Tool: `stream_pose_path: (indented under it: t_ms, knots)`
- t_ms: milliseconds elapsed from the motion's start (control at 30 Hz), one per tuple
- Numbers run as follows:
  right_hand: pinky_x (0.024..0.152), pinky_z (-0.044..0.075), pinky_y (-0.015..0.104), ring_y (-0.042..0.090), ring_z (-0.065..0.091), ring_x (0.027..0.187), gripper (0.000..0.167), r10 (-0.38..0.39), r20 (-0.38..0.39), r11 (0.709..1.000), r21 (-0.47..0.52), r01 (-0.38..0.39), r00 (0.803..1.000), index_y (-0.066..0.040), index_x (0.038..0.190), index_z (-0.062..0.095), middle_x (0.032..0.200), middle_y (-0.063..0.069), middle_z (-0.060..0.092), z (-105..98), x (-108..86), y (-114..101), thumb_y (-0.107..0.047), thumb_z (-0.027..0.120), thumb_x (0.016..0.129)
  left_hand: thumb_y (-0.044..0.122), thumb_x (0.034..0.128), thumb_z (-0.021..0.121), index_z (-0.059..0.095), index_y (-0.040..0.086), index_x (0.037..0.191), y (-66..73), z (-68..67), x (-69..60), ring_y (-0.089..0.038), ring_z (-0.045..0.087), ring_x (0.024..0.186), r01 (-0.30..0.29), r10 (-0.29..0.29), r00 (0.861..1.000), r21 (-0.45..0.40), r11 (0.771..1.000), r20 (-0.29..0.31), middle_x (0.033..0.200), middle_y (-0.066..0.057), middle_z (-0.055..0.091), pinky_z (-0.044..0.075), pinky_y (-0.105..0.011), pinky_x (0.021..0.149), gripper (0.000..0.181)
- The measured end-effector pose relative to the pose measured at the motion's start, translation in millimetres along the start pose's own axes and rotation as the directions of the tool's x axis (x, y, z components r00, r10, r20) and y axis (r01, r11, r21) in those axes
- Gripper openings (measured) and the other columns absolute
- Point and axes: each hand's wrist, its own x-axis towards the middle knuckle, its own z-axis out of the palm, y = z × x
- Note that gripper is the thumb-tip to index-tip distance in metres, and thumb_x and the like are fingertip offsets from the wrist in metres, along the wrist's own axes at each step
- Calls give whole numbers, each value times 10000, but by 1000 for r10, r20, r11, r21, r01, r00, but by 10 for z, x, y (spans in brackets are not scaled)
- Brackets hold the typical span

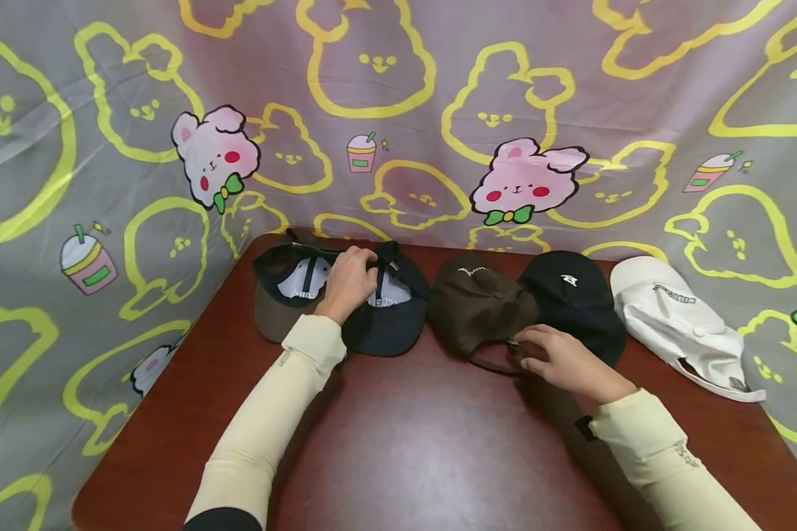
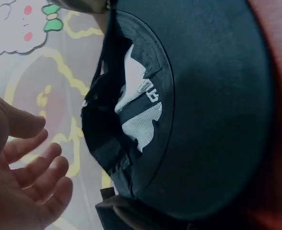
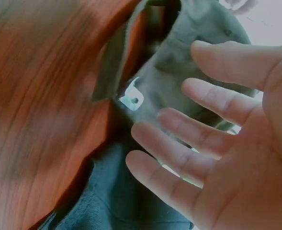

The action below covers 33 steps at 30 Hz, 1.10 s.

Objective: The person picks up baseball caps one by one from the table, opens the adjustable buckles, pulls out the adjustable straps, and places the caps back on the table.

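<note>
My left hand (image 1: 350,282) is over the gap between an upturned brown cap (image 1: 270,316) and an upturned black cap (image 1: 388,333). In the left wrist view its loosely bent fingers (image 2: 54,163) hold nothing, beside the black cap's opening. My right hand (image 1: 571,361) is by the back strap of a second brown cap (image 1: 481,302), which lies crown up. Its fingers (image 3: 179,167) are extended in the right wrist view, near the strap's metal buckle (image 3: 132,97), with nothing gripped. Whether they touch the cloth, I cannot tell.
Right of the brown cap lie a black cap (image 1: 574,306) with a white letter and a white cap (image 1: 677,313). All the caps form a row along the back of the reddish-brown table (image 1: 398,442). A cartoon-printed curtain (image 1: 425,133) hangs behind and at the sides.
</note>
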Motion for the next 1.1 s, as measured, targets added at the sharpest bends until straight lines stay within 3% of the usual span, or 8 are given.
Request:
stream_pose_path:
  t_ms: [133, 333, 433, 500, 667, 767, 867, 1100]
  knots:
    - [955, 492, 542, 350, 619, 1151, 352, -28, -24, 1000, 3, 28, 999, -15, 1219, 651, 1213, 166, 653, -14, -4, -46, -123, 712, 889, 133, 953, 567, 664, 154, 1265, 31, 89, 152, -334, 545, 1211, -87, 76, 995, 183, 979, 68, 1351, -93, 586, 485, -492, 967, 327]
    - [950, 495, 541, 351, 610, 1162, 394, -47, -68, 998, 31, 49, 997, -4, 1251, 630, 1263, 190, 614, 4, -3, -176, -107, 719, 881, 176, 974, 586, 562, 216, 1397, 21, 245, 326, -311, 434, 1347, -243, 113, 949, 453, 858, 294, 1500, -73, 464, 412, -493, 1043, 426]
    - [950, 497, 534, 340, 606, 1166, 411, -52, -79, 998, 43, 55, 996, -11, 1266, 618, 1287, 189, 596, 9, 13, -244, -113, 721, 881, 208, 1000, 566, 599, 211, 1352, -22, 249, 364, -308, 470, 1296, -226, 82, 958, 541, 810, 276, 1395, -94, 533, 414, -493, 1033, 354]
    - [954, 495, 532, 331, 603, 1168, 419, -51, -74, 997, 49, 55, 996, -19, 1276, 610, 1299, 179, 587, 5, 23, -276, -125, 720, 886, 213, 990, 581, 618, 199, 1325, -52, 205, 385, -314, 492, 1269, -199, 81, 971, 568, 798, 227, 1357, -103, 557, 425, -501, 1019, 338]
    - [931, 511, 506, 308, 635, 1107, 431, -43, -63, 997, 66, 47, 997, -14, 1289, 600, 1303, 176, 580, 3, 13, -273, -121, 715, 888, 142, 922, 618, 646, 111, 1239, -37, -35, 474, -352, 587, 1126, -117, 107, 993, 484, 867, 49, 1251, -144, 603, 496, -511, 917, 319]
    - [886, 541, 464, 284, 678, 1024, 429, -52, -53, 994, 96, 57, 997, -1, 1287, 595, 1291, 180, 581, 26, -3, -246, -108, 709, 888, 90, 930, 544, 640, 48, 1162, 27, -196, 521, -365, 623, 1004, -59, 78, 996, 347, 936, -42, 1190, -164, 593, 543, -507, 814, 254]
    - [848, 564, 423, 268, 700, 974, 422, -58, -35, 990, 126, 62, 998, 2, 1286, 591, 1288, 186, 578, 39, -19, -228, -111, 703, 896, 76, 950, 459, 634, 40, 1139, 99, -327, 523, -351, 620, 987, -26, 44, 996, 207, 978, -80, 1216, -146, 562, 553, -501, 785, 260]
    - [838, 569, 426, 266, 703, 967, 397, -55, -17, 984, 167, 57, 998, 1, 1280, 590, 1280, 180, 586, 47, -24, -219, -103, 690, 910, 73, 943, 413, 659, 80, 1231, 213, -552, 415, -315, 632, 1050, -118, 128, 987, 100, 988, -97, 1231, -102, 616, 547, -471, 858, 379]
